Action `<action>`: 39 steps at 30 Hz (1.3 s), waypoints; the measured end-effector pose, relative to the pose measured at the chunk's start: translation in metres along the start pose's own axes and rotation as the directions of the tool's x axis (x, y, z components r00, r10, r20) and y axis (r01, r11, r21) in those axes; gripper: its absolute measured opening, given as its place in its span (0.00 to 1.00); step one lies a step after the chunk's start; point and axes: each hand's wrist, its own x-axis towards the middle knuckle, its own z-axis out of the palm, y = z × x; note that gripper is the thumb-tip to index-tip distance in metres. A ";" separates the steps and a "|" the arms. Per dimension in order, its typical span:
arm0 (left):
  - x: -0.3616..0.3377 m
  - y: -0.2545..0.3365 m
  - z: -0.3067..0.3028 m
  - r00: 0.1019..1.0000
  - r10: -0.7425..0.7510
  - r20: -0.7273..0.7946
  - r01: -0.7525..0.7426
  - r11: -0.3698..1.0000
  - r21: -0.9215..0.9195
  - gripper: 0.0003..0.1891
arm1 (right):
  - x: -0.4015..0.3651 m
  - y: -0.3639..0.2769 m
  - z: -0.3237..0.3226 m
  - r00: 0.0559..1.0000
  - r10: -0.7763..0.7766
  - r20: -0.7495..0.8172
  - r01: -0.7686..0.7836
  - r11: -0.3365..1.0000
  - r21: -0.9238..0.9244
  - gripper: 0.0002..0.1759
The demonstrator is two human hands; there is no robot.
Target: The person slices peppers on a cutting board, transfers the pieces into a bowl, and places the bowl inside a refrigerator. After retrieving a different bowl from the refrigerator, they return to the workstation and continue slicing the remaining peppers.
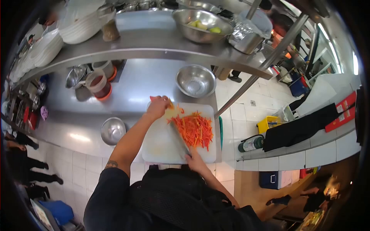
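Observation:
My right hand (195, 159) is closed round the handle of a kitchen knife (179, 135), whose blade lies along the left side of a heap of thin red and orange vegetable strips (196, 130). The heap covers the right half of a white cutting board (155, 147). Over the board's far left corner is my left hand (158, 107), its fingers bent together. Small yellow and reddish bits show at its fingertips, but what it grips is too small to make out. A few loose strips lie between that hand and the heap.
Beyond the board stands a perforated metal bowl (195, 81); a smaller metal bowl (113, 131) is to the left. Plastic containers (98, 84) of dark red contents stand farther back. A steel shelf (154, 54) overhangs the counter, carrying stacked white plates (81, 27) and a large bowl (202, 32).

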 end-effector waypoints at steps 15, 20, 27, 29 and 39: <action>-0.197 0.121 0.000 0.999 0.035 0.036 -0.037 0.998 0.056 0.20 | -0.010 -0.085 -0.041 0.957 0.136 0.257 -0.050 0.948 -0.314 0.27; -0.188 0.117 0.001 0.990 0.053 0.133 -0.059 0.997 0.046 0.17 | -0.006 -0.063 -0.027 0.939 0.113 0.326 0.058 0.879 -0.473 0.16; -0.184 0.117 0.008 0.993 0.005 0.122 0.001 0.999 -0.049 0.17 | -0.017 -0.085 -0.044 0.932 0.084 0.353 0.102 0.873 -0.477 0.16; -0.182 0.116 0.008 0.989 0.009 0.145 0.001 0.998 -0.066 0.17 | -0.024 -0.088 -0.050 0.921 0.081 0.382 0.121 0.871 -0.477 0.16; -0.175 0.124 0.006 0.978 -0.057 0.200 0.050 0.998 0.040 0.17 | -0.031 -0.077 -0.045 0.921 0.073 0.383 0.141 0.853 -0.502 0.16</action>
